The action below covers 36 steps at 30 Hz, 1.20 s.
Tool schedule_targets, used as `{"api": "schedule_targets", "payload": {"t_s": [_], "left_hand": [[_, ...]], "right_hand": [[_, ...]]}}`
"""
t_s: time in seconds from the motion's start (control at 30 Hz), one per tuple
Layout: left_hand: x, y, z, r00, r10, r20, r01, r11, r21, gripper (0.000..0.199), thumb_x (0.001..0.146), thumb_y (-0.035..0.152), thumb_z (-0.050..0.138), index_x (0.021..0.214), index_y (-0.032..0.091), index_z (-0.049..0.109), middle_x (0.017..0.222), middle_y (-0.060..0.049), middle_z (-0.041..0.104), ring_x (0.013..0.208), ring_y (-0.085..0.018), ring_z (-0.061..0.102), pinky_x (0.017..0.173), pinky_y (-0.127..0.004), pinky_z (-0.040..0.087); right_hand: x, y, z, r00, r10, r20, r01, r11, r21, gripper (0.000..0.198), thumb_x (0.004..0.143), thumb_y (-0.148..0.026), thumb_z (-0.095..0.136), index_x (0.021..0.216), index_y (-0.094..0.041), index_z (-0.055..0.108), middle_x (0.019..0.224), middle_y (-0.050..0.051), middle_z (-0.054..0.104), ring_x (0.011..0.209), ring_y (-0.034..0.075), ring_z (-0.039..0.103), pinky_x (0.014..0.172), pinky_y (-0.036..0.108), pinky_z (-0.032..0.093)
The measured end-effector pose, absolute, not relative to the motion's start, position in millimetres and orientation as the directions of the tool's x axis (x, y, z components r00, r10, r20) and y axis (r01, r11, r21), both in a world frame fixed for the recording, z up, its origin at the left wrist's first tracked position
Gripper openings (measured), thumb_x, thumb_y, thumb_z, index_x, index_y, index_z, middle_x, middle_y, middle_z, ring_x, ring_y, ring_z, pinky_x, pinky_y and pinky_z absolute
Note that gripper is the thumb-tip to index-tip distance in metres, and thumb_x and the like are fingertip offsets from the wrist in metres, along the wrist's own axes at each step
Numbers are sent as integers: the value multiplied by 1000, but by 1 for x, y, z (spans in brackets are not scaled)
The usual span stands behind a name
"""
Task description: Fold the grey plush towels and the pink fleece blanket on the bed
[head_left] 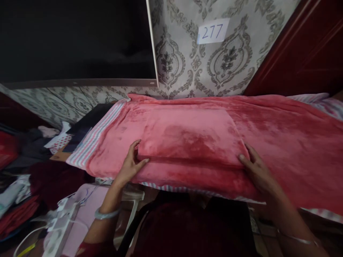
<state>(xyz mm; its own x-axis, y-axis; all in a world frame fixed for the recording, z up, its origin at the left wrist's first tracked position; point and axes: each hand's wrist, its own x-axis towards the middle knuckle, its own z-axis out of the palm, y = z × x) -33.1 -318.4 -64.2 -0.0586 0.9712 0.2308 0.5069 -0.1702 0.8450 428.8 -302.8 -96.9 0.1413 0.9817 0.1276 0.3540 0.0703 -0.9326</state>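
Note:
A folded pink fleece cloth (187, 137) lies on a larger pink fleece blanket (289, 142) that covers a raised surface. My left hand (131, 164) pinches the folded cloth's near left corner, thumb on top and fingers underneath the edge. My right hand (257, 169) rests flat against its near right corner, fingers apart. A pale bangle (107, 213) sits on my left wrist and a thin one (297, 238) on my right.
A striped sheet (91, 142) shows under the blanket's left edge. A dark TV screen (77, 39) hangs on the patterned wall, beside a paper label reading 277 (213, 31). Clothes are piled at left (24, 178); a white power strip with cables (59, 221) lies lower left.

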Motion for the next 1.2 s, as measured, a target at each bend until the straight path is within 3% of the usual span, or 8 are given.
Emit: {"api": "schedule_targets", "payload": {"t_s": [0.17, 0.33, 0.5, 0.63, 0.9, 1.0, 1.1, 1.2], "left_hand": [[-29, -317, -67, -21, 909, 416, 709, -280, 648, 62, 86, 29, 57, 147, 22, 46, 145, -14, 55, 137, -30, 51, 117, -48, 42], [-32, -309, -64, 56, 916, 397, 835, -261, 484, 62, 79, 13, 52, 139, 26, 61, 139, -10, 58, 126, -28, 60, 108, -43, 51], [-44, -303, -71, 28, 876, 481, 824, -293, 484, 56, 75, 11, 47, 124, 25, 70, 129, -7, 69, 123, -26, 63, 111, -42, 50], [-49, -297, -79, -48, 867, 496, 782, -276, 559, 50, 72, 15, 47, 113, 23, 73, 119, -5, 75, 117, -25, 67, 111, -44, 50], [-54, -299, -79, 5, 882, 472, 755, -313, 576, 51, 76, 16, 45, 120, 21, 71, 126, -7, 72, 121, -25, 65, 112, -44, 49], [-52, -307, -74, 75, 841, 536, 819, -358, 448, 53, 79, 14, 45, 127, 19, 68, 138, -12, 65, 129, -26, 60, 111, -46, 49], [-41, -318, -64, 196, 759, 620, 891, -403, 210, 51, 84, 19, 51, 133, 19, 65, 155, -16, 49, 141, -33, 48, 114, -52, 43], [-26, -322, -56, 356, 721, 595, 898, -439, -6, 53, 89, 30, 59, 142, 22, 59, 158, -15, 47, 149, -37, 38, 119, -58, 34]], "right_hand": [[420, -313, -102, 185, 955, 231, 462, 123, -878, 100, 77, -67, 75, 161, -31, 35, 166, 5, 36, 152, 37, 33, 125, 54, 29], [411, -315, -105, 117, 905, 408, 588, 268, -763, 90, 78, -59, 74, 156, -27, 44, 163, 9, 39, 152, 36, 32, 126, 55, 27], [412, -314, -113, 117, 892, 437, 596, 289, -749, 45, 84, -37, 58, 126, -30, 73, 142, 5, 61, 140, 30, 50, 121, 51, 37], [412, -313, -115, 148, 893, 426, 563, 278, -779, 44, 82, -30, 52, 118, -31, 78, 123, 1, 74, 136, 27, 55, 119, 51, 40], [414, -311, -117, 118, 899, 421, 541, 297, -787, 47, 82, -30, 55, 125, -31, 75, 134, 2, 70, 142, 27, 50, 120, 51, 37], [417, -313, -115, 90, 913, 397, 507, 301, -808, 48, 86, -38, 62, 132, -31, 71, 145, 3, 62, 147, 29, 43, 123, 51, 33], [420, -314, -113, 71, 931, 357, 389, 304, -870, 62, 87, -52, 68, 145, -30, 61, 155, 5, 52, 152, 31, 36, 126, 51, 28], [422, -310, -112, 195, 952, 236, 231, 190, -954, 74, 92, -61, 61, 158, -31, 43, 161, 5, 46, 149, 31, 41, 124, 52, 31]]}}
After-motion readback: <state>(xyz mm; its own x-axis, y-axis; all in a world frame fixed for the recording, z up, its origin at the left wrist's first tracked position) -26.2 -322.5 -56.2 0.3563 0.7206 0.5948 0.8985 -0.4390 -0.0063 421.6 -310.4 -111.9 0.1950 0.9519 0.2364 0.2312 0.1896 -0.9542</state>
